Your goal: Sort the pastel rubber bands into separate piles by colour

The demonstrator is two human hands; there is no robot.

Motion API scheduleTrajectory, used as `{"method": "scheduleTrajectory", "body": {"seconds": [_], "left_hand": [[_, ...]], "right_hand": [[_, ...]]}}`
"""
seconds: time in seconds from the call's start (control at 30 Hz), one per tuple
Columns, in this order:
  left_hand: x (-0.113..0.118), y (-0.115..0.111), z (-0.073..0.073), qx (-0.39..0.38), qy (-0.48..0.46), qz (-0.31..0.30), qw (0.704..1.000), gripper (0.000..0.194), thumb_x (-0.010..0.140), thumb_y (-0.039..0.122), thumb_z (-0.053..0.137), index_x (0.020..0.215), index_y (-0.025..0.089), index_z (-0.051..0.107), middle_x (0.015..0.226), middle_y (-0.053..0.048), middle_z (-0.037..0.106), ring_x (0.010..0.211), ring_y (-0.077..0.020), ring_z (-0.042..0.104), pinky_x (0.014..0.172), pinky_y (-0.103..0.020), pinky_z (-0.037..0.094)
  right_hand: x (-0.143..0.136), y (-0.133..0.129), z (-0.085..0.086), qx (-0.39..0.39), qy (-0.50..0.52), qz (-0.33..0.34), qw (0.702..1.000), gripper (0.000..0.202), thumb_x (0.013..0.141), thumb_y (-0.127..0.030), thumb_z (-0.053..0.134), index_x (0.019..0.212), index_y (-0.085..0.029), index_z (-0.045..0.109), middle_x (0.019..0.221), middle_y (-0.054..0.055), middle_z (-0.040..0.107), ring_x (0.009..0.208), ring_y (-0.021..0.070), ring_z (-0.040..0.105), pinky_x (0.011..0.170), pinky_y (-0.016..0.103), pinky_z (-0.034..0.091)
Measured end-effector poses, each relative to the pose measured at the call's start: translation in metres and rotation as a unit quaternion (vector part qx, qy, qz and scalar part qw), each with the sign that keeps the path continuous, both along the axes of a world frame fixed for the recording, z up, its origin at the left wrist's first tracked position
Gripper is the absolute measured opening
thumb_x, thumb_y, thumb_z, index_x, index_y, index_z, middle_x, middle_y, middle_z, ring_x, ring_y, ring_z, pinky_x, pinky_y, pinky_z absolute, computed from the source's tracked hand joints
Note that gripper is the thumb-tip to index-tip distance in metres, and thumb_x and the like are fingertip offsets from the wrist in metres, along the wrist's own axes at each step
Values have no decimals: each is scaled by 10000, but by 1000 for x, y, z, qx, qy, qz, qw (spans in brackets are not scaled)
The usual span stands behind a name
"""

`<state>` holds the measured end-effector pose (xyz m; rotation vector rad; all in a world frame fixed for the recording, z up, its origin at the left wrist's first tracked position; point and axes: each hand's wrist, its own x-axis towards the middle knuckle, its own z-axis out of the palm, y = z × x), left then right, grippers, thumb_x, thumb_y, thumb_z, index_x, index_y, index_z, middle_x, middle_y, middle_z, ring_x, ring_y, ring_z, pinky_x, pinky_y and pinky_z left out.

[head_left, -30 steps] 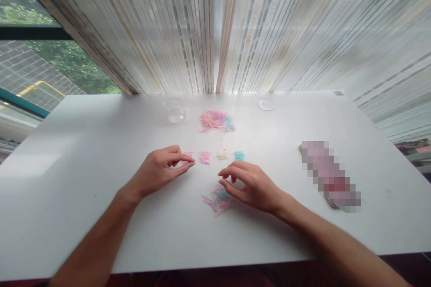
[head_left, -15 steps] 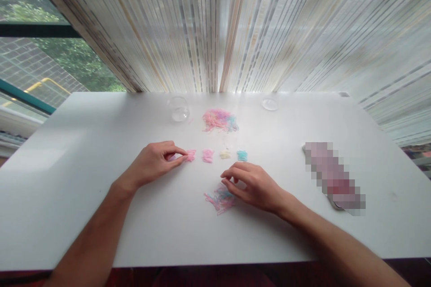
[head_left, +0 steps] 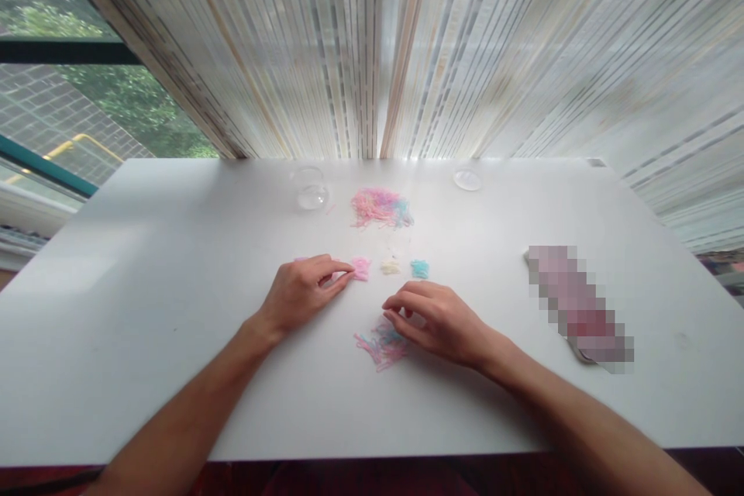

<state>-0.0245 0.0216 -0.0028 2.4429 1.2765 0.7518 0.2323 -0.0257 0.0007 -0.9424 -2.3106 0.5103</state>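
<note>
My left hand [head_left: 305, 291] is closed in a pinch, its fingertips touching the left edge of a light pink heap of small elastic bands [head_left: 361, 269]. Whatever the pinch holds is too small to make out. Behind those fingers, another pink heap and a purple one are mostly hidden. To the right in the same row lie a pale yellow heap [head_left: 390, 268] and a turquoise heap [head_left: 419, 269]. My right hand [head_left: 433, 322] rests over a loose mixed pile [head_left: 380, 345], partly covering it. Its fingers are loosely curled, thumb and index tips slightly apart, with nothing visible between them.
A larger mixed pile of bands [head_left: 380, 208] lies farther back. Behind it to the left stands a clear round container [head_left: 311, 190], and to the right lies a clear lid [head_left: 467, 179]. A blurred-out phone-shaped object [head_left: 575, 302] lies on the white table [head_left: 145, 310]. Striped curtains hang behind.
My left hand has shifted right, from the darker pink heap to the light pink one, and now covers most of the former. My right hand has hardly moved.
</note>
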Motion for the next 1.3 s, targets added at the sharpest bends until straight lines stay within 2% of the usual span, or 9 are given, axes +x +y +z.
{"method": "scheduleTrajectory", "body": {"seconds": [0.2,0.33,0.5,0.7,0.87,1.03,1.3], "left_hand": [[-2,1,2,-2,-5,12,1000,203,962,297,613,1037,209,781,752,-1,699,614,-105,566,623,-209,418],[-2,0,4,24,-14,21,999,230,980,286,581,1034,189,783,668,8,633,578,-100,531,589,-208,395],[1,-4,5,44,-13,-34,998,197,964,265,604,1028,196,777,679,16,653,545,-89,478,580,-216,378],[2,-5,7,44,-20,-79,996,165,939,225,615,977,213,776,614,43,626,507,-81,450,539,-207,354],[7,-12,11,-19,-23,-151,988,128,915,219,634,928,192,758,611,29,626,510,-88,482,519,-213,356],[16,-24,12,-87,5,-214,973,135,900,243,668,993,217,763,682,21,675,526,-91,527,533,-222,358],[16,-24,9,-111,7,-217,970,120,886,188,670,949,226,765,708,36,696,540,-76,536,551,-210,351]], "right_hand": [[1,1,0,2,-6,2,1000,158,997,-229,527,946,-190,671,773,33,646,668,146,571,631,254,437],[6,3,3,5,-20,-15,1000,160,988,-214,523,937,-193,674,762,29,637,651,144,555,613,255,421],[13,5,11,-36,-56,2,998,141,960,-185,536,947,-191,677,772,25,643,667,147,563,628,259,417],[14,3,18,-109,-108,59,986,83,937,-253,641,926,-181,682,814,31,658,709,157,584,665,268,439],[13,1,16,-118,-127,70,982,60,891,-237,699,922,-188,685,798,15,633,702,155,570,656,267,421],[10,0,13,-116,-121,73,983,38,907,-212,667,897,-187,693,783,10,630,689,144,558,653,261,405],[10,1,11,-129,-121,77,981,90,930,-221,625,901,-175,696,795,22,640,696,142,553,663,260,392]]}}
